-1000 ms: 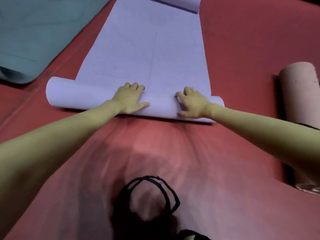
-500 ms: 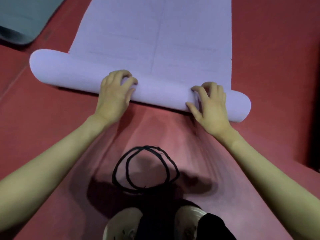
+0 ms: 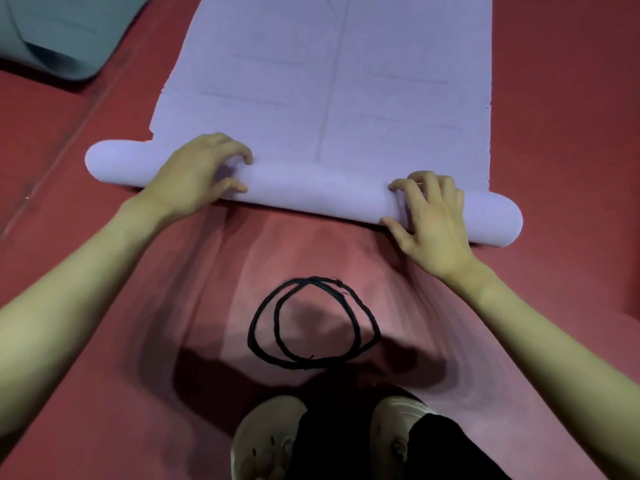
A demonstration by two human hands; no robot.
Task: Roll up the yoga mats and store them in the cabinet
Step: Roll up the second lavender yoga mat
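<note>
Far left: teal mat [image 3: 52,36] lies unrolled, untouched. I read the step as rolling the purple mat [image 3: 329,81], early on; most of it lies flat toward the far side. Left hand [image 3: 194,174] sits on the roll [image 3: 311,188], its fingers [image 3: 239,152] curled over the top; right hand [image 3: 433,223] likewise grasps the roll near its right end. Next move calls for even forward pressure, since the roll ends overhang the flat edges. Red floor [image 3: 561,116] open right; black cord loop [image 3: 311,327] near my feet

Purple mat's [image 3: 329,81] far end and teal mat [image 3: 52,36] beyond frame edge.
</note>
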